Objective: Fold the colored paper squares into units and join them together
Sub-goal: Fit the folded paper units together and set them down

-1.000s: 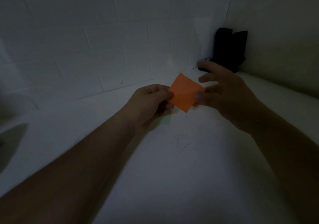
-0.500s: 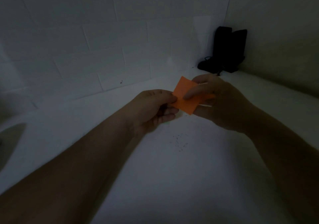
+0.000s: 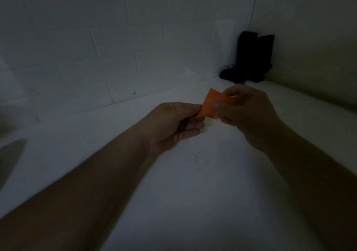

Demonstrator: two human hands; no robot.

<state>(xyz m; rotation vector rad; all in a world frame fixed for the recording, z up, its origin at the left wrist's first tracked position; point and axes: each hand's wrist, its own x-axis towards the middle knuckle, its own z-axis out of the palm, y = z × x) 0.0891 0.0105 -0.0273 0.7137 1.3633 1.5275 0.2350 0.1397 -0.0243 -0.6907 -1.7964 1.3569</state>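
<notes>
An orange paper square (image 3: 209, 103) is held in the air above the white table, in dim light. My left hand (image 3: 173, 124) pinches its left corner between thumb and fingers. My right hand (image 3: 249, 111) grips its right side, with the thumb pressed on the front of the paper and the fingers curled over its top edge. Much of the paper is hidden behind my right hand, so its fold state is unclear.
A black object with a cord (image 3: 251, 57) stands in the far right corner against the wall. Small dark specks (image 3: 199, 160) lie on the white table (image 3: 193, 202) below my hands. A white brick wall (image 3: 116, 47) runs behind.
My right hand went from open beside the paper to gripping its right side. The paper now shows less area, covered by the right fingers.
</notes>
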